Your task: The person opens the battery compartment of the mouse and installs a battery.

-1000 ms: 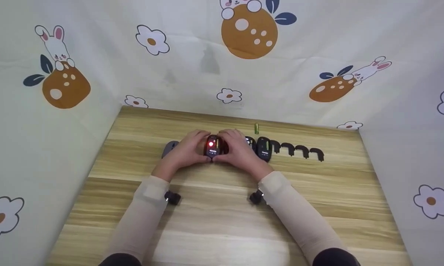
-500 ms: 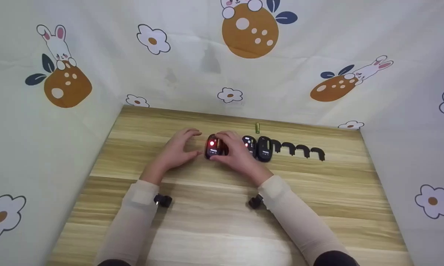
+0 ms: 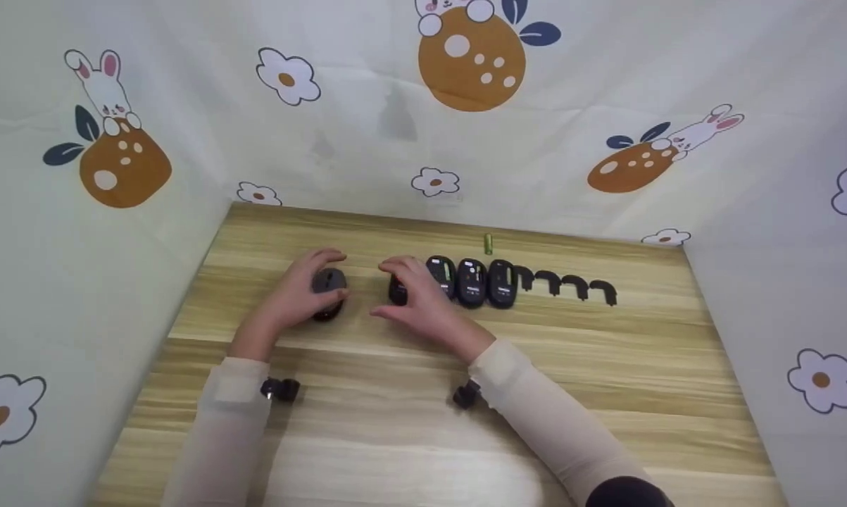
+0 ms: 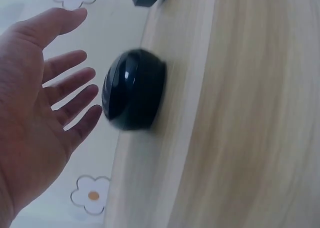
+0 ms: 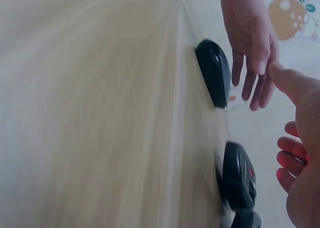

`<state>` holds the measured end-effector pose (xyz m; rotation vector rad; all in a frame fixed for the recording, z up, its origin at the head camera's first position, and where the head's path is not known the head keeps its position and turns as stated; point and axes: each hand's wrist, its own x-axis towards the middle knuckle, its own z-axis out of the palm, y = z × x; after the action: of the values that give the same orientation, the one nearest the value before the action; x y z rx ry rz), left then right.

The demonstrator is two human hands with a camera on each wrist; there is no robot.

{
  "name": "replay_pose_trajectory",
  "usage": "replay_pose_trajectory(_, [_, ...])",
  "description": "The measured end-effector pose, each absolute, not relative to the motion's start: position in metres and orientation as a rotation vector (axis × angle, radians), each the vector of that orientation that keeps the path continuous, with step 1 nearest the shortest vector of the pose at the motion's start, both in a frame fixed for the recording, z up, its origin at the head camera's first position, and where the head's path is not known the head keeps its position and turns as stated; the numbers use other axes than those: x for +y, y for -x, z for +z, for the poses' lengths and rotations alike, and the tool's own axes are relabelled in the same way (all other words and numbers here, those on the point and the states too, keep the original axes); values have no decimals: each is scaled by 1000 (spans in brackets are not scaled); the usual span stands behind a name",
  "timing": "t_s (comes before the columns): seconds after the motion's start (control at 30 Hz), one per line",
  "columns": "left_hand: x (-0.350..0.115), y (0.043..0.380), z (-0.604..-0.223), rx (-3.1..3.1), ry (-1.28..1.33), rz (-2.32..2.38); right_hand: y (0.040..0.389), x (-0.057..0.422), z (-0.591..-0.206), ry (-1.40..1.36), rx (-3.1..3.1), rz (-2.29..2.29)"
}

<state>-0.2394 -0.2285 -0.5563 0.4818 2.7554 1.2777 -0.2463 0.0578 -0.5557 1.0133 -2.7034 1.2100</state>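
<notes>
My left hand [image 3: 293, 296] hovers at a computer mouse [image 3: 329, 296] with a grey top and dark sides, which sits upright on the table. In the left wrist view its spread fingers are apart from that mouse [image 4: 134, 90]. My right hand [image 3: 423, 299], fingers loosely bent with a gap to the thumb, is over another dark mouse [image 3: 397, 290], partly hidden by it. In the right wrist view this mouse [image 5: 239, 175] shows a red light, and red glow falls on the fingers [image 5: 292, 155]. To its right, upturned mice [image 3: 472, 283] stand in a row, green batteries showing in some.
Several black curved battery covers [image 3: 550, 283] lie in line right of the mice. A loose green battery [image 3: 488, 243] lies behind the row. Patterned cloth [image 3: 353, 141] walls the wooden table [image 3: 395, 394] at back and sides.
My left hand has let go of the upturned mouse both hands held and moved left to the grey-topped one. My right hand has opened off the mouse and shifted slightly left.
</notes>
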Motion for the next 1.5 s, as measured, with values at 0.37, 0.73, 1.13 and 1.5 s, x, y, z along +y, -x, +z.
replay_pose_trajectory(0.37, [-265,232,-564,2620,-350,1379,235,14,-557,-995,-2769,1292])
replay_pose_trajectory(0.73, [-283,228,-568,2448,-374,1435,234,-23,-566,-909,-2863,1319])
replay_pose_trajectory(1.13, [-282,229,-570,2409,-459,1401,238,-38,-576,-807,-2959,1296])
replay_pose_trajectory(1.5, [-279,234,-576,2433,-527,1381,244,-39,-584,-870,-2959,1318])
